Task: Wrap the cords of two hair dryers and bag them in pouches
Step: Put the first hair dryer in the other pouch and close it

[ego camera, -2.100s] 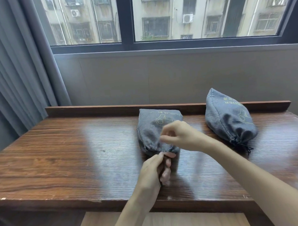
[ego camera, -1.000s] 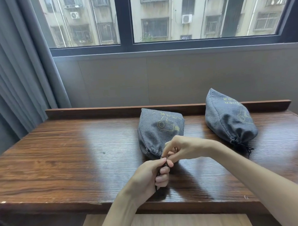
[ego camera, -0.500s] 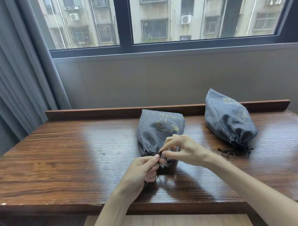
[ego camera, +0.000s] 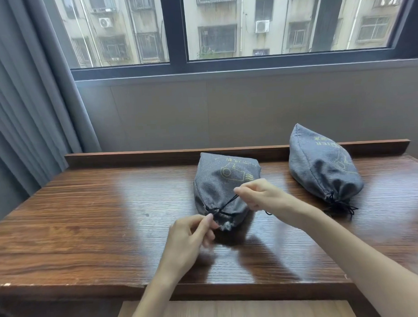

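Risk here, I judge, is a loose knot. In the head view, the left hand pinches the black drawstring at the gathered mouth of the near pouch, mid-desk, and the right hand pinches its other end. If one grip slips, the mouth may reopen. The second pouch, already tied, lies by the back right corner.
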The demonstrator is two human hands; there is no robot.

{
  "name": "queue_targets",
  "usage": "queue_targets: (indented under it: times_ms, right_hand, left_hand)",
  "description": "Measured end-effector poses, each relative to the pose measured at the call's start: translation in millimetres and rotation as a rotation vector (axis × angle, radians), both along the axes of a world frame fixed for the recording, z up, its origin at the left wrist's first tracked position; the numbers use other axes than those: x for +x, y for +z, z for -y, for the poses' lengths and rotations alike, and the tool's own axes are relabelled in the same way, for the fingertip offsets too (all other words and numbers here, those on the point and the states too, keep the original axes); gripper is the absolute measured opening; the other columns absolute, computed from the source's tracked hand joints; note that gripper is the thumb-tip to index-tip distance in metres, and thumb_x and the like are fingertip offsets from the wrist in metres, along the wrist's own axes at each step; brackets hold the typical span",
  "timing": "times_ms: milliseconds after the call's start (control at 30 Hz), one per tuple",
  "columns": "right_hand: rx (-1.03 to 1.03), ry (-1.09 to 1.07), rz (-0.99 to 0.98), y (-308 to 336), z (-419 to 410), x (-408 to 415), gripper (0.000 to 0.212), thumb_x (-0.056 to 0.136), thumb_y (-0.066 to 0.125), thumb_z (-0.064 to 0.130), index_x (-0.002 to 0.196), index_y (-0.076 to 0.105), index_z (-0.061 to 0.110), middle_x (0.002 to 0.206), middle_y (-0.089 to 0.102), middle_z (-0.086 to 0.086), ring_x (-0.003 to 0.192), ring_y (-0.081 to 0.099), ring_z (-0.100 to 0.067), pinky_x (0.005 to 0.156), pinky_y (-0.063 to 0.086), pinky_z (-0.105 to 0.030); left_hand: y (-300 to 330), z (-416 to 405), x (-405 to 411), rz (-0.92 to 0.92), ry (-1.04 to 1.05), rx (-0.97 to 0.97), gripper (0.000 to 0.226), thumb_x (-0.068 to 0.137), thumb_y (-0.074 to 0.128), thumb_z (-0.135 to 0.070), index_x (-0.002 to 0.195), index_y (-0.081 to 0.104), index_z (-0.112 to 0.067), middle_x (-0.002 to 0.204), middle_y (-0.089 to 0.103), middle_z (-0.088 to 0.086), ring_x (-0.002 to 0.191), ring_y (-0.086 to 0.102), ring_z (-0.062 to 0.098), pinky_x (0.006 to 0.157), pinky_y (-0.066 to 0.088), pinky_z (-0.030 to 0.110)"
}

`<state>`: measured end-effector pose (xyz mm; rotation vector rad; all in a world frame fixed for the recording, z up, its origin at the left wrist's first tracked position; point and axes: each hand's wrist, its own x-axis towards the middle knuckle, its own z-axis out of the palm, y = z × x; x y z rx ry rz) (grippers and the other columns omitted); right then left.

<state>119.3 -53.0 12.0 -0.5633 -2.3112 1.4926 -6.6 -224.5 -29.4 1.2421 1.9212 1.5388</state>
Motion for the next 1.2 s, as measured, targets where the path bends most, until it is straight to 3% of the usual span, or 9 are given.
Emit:
queue_targets:
  times_ms: [200,333,500,633,767,867,1000,1100,1200]
  right_hand:
    - [0.089,-0.161,0.148,-12.4,-10.8,33.1,0.045,0.093,0.053,0.014,0.052,0.036,0.020,0.052,0.028,0.005,0.048,0.029,-0.010,0.052,0.031,-0.030]
    - [0.427,-0.273,0.112,-15.8,6.4,40.8,0.042,0.091,0.059,0.020,0.050,0.055,0.025,0.040,0.040,0.007,0.042,0.037,-0.009,0.049,0.029,-0.027]
    - [0.447,-0.237,-0.074,-8.9,38.9,32.7,0.010,0.088,0.067,0.017,0.096,0.069,0.022,0.045,0.054,0.011,0.043,0.048,-0.004,0.049,0.031,-0.011]
    - [0.429,-0.120,-0.048,-6.0,46.0,11.6,0.013,0.089,0.067,0.021,0.101,0.069,0.016,0.047,0.054,0.029,0.051,0.055,0.007,0.052,0.035,-0.008]
    - [0.423,-0.160,-0.140,-0.9,40.9,-2.3,0.011,0.089,0.066,0.019,0.082,0.073,0.013,0.057,0.062,0.018,0.054,0.058,0.003,0.054,0.036,-0.009]
    - [0.419,-0.149,-0.123,1.7,36.2,-8.4,0.015,0.083,0.071,0.026,0.080,0.074,0.012,0.070,0.072,0.007,0.064,0.065,-0.002,0.061,0.048,-0.020]
    - [0.403,-0.184,-0.147,-0.2,32.7,-10.8,0.017,0.085,0.070,0.027,0.069,0.069,0.023,0.054,0.061,0.010,0.051,0.051,-0.001,0.053,0.038,-0.017]
    - [0.361,-0.198,-0.168,1.7,32.4,-10.9,0.017,0.087,0.068,0.021,0.070,0.071,0.023,0.050,0.057,0.012,0.048,0.045,0.001,0.052,0.033,-0.012]
    - [0.298,-0.200,-0.177,4.3,30.9,-9.9,0.011,0.086,0.069,0.018,0.079,0.075,0.012,0.066,0.071,0.003,0.059,0.060,-0.002,0.058,0.046,-0.016]
  left_hand:
    - [-0.8,26.7,-32.7,-0.241,-0.008,-0.170,0.031,0.094,0.057,-0.034,0.069,0.070,-0.022,0.057,0.061,-0.007,0.050,0.048,0.003,0.058,0.042,0.025]
    - [8.0,24.0,-27.0,-0.334,0.046,-0.079,0.021,0.092,0.060,-0.033,0.078,0.073,-0.024,0.064,0.064,-0.007,0.062,0.056,0.007,0.057,0.041,0.015]
    - [30.2,-1.4,-17.7,-0.450,0.012,0.133,0.012,0.092,0.063,-0.017,0.081,0.068,-0.016,0.072,0.058,-0.011,0.069,0.052,0.003,0.063,0.037,0.011]
    - [38.9,-26.8,-11.6,-0.418,-0.083,0.203,0.015,0.093,0.062,-0.015,0.080,0.065,-0.023,0.076,0.058,-0.006,0.068,0.052,0.006,0.064,0.036,0.012]
    - [33.3,-39.4,-4.8,-0.374,-0.035,0.235,0.009,0.091,0.064,-0.016,0.086,0.071,-0.020,0.081,0.064,-0.008,0.075,0.059,0.007,0.067,0.041,0.012]
    - [26.1,-43.3,-5.1,-0.280,0.001,0.275,0.010,0.090,0.066,-0.016,0.085,0.074,-0.019,0.080,0.066,-0.006,0.078,0.062,0.009,0.069,0.045,0.016]
    - [23.5,-45.1,-7.4,-0.168,-0.054,0.315,0.012,0.090,0.065,-0.017,0.085,0.075,-0.022,0.083,0.066,0.000,0.079,0.063,0.012,0.069,0.046,0.021]
    - [22.6,-44.3,-8.1,-0.124,-0.019,0.331,0.012,0.089,0.065,-0.021,0.084,0.075,-0.024,0.082,0.065,0.001,0.077,0.062,0.011,0.068,0.046,0.022]
    - [16.7,-43.3,-6.4,-0.189,0.057,0.298,0.012,0.091,0.064,-0.022,0.089,0.076,-0.021,0.084,0.065,-0.002,0.079,0.062,0.008,0.069,0.046,0.020]
